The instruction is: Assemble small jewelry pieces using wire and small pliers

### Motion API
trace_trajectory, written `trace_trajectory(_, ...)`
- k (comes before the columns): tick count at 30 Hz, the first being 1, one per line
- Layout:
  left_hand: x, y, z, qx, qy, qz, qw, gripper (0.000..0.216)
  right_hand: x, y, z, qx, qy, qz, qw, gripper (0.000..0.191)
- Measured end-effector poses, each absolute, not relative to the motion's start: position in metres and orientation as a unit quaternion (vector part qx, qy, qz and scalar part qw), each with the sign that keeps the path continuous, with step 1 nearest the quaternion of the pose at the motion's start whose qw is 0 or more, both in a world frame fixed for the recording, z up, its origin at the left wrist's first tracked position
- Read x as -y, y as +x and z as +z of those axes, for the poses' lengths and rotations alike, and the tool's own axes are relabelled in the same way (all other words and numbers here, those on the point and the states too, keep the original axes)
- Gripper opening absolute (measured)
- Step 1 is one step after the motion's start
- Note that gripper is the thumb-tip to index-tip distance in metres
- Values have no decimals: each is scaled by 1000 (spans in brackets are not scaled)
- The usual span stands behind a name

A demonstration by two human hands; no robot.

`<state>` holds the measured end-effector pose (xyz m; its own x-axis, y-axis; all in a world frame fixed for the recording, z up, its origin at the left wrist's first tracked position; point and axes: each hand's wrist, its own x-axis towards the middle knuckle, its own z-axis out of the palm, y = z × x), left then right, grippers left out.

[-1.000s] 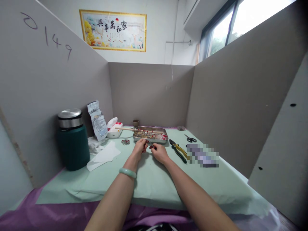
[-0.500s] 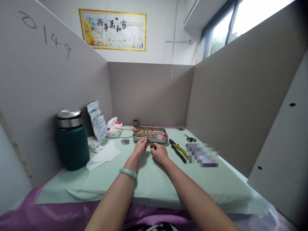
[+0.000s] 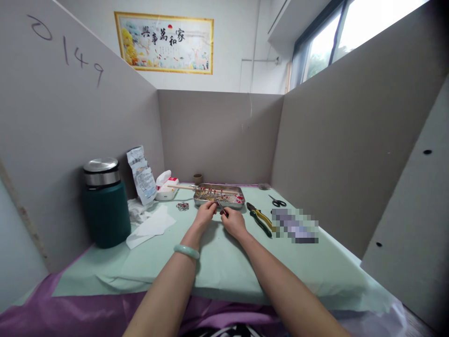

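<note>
"Just this side of the tray (image 3: 237, 206), in the head view, how do the hands stand?"

"The left hand (image 3: 206, 213) has thumb and fingers pinched together; whatever may be between them is too small to make out."

"And the right hand (image 3: 233, 222)?"

"Its grip is clamped on a slim tool (image 3: 222, 208), tip toward the left fingertips. The fingers hide most of the handle, so I can't tell its kind, nor whether the tip touches anything."

"So the tool is between the hands, above the surface (image 3: 224, 271)?"

"Yes. To its right lie the pliers (image 3: 258, 215), with scissors (image 3: 276, 201) farther back. Beside the pliers, a patch (image 3: 296, 226) is pixelated past recognition."

"And inside the tray?"

"Red bits (image 3: 240, 200) show at the right end; the smaller pieces blur together. A stick (image 3: 182, 187) lies across it. Both forearms are cut off at the bottom edge."
</note>
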<state>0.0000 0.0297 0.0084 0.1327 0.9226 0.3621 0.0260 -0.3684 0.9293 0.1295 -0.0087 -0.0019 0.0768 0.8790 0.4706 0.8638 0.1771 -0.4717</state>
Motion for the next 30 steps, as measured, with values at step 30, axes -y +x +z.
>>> trace_trajectory(30, -31, 1, 9, -355, 559, 555, 503, 27, 8, 133, -2, 698, -615, 20, 366, 20)
